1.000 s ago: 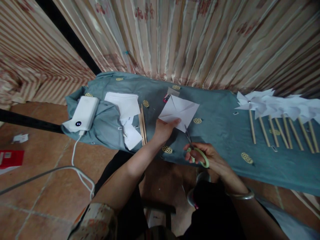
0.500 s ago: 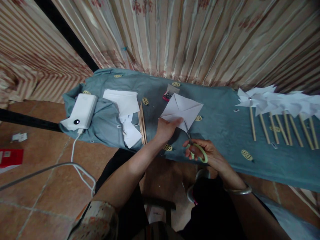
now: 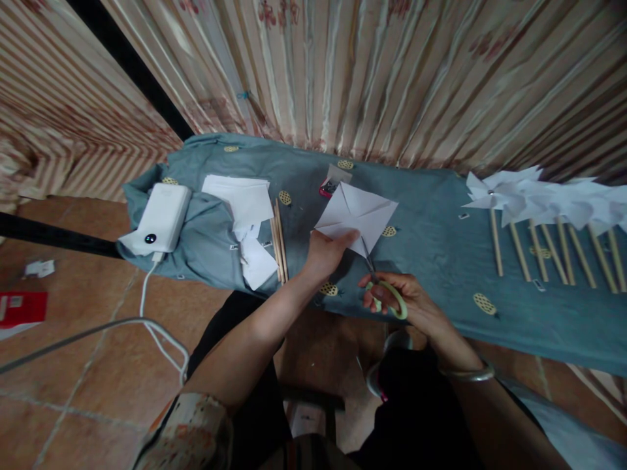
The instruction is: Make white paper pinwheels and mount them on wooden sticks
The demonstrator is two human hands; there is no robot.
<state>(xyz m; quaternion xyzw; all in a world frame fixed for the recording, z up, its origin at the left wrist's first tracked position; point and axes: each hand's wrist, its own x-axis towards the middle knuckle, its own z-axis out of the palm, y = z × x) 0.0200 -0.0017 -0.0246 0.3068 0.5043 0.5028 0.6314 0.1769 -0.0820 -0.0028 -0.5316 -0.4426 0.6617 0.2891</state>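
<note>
Currently, a square of white paper (image 3: 350, 209) is held near the middle of the surface (image 3: 431, 254), its near edge pinched by the fingers of the left hand (image 3: 327, 253), with the thumb laid on top. Diagonal lines are shown running from its corners towards its centre. A pair of scissors (image 3: 373, 273) with pale green handles is gripped by the right hand (image 3: 411, 297), whose fingers are curled through and around the loops; the paper's near corner is met by the blades, though how far they are parted cannot be told. Just beyond the paper, a small red box (image 3: 327, 188) is partly hidden. To the left, thin wooden sticks (image 3: 279, 243) are laid beside white sheets (image 3: 245, 199), and a white device (image 3: 166, 212) is joined to a cable (image 3: 144, 294). At the far right, white pinwheels (image 3: 524, 196) on sticks are lined up, overlapping.
</note>
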